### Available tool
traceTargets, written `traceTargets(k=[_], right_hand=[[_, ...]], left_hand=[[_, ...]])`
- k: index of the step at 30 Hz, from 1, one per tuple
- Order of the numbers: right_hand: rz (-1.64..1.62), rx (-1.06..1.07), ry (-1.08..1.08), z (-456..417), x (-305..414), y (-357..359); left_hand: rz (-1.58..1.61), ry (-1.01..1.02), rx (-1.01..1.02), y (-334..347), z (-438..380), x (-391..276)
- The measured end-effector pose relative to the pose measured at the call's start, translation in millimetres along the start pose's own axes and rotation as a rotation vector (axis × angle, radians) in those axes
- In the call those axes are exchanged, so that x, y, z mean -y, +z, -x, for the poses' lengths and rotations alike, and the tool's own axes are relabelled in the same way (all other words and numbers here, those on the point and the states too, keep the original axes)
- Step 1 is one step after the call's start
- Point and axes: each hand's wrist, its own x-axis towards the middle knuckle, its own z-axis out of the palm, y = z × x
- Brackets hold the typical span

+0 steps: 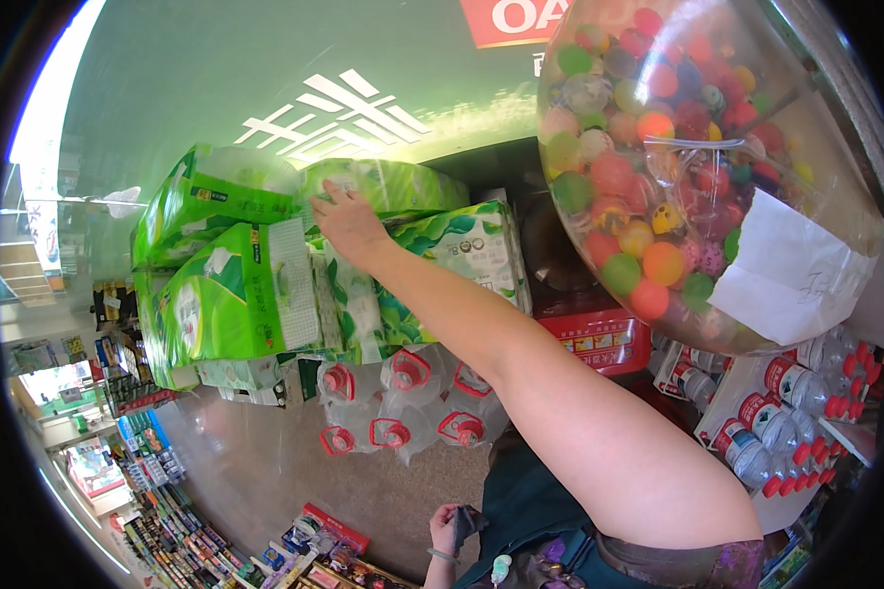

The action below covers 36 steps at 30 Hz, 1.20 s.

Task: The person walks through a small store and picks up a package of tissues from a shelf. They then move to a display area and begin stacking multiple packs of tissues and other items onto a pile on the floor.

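Note:
My right hand (350,224) reaches far forward with its fingers apart. Its fingertips rest on a green plastic-wrapped pack of tissue paper (394,184) at the back of a stack. Beside it on the left are more bright green packs (217,291), piled on one another. A green-and-white leaf-patterned pack (457,250) lies just under my right forearm. Low in the picture, close to my body, my left hand (446,526) grips a dark grey cloth (469,521); a bracelet circles that wrist.
A large clear container of colourful balls (663,243) bulges in at the right, white paper on it. Large bottles with red handles (405,412) stand below the packs. Red-capped water bottles (766,427) fill the lower right. Stocked shelves (184,541) line the lower left. A green panel (191,88) rises behind.

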Motion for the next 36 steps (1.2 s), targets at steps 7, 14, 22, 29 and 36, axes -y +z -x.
traceTargets(k=[7,14,22,29,36], right_hand=[[-0.054,-0.059,-0.025,-10,-10,-2],[0.000,0.089,0.242,-45,-38,-32],[-0.235,-0.132,0.763,-74,-88,-71],[-0.703,-0.297,1.005,-55,-89,-80],[-0.870,-0.158,0.744,-37,-88,-61]], left_hand=[[-0.015,-0.064,-0.059,9,27,3],[0.080,-0.014,-0.146,-18,22,59],[0.258,0.022,-0.158,-12,20,96],[0.283,-0.002,-0.187,-15,26,134],[0.236,-0.024,-0.190,-16,27,115]])
